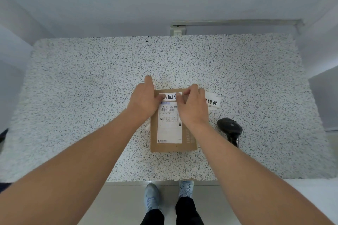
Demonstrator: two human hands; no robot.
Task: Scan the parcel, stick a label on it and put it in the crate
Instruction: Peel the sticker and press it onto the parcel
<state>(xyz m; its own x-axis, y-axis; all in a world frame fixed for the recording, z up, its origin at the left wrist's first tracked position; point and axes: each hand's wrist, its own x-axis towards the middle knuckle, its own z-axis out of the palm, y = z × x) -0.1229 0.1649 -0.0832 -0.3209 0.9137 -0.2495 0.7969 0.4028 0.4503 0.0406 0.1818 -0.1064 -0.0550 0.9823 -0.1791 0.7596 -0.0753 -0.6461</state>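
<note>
Both hands press a white label onto a brown parcel lying flat on the speckled desk.

The left hand (144, 97) lies over the parcel's (173, 147) far left corner, its fingers flat and holding down the left end of the label (170, 96). The right hand (192, 104) pins the label's right end, fingers bent close together. Just right of the parcel lie spare labels (213, 101), and nearer, a black scanner (230, 129) rests on the desk (91, 82).
</note>
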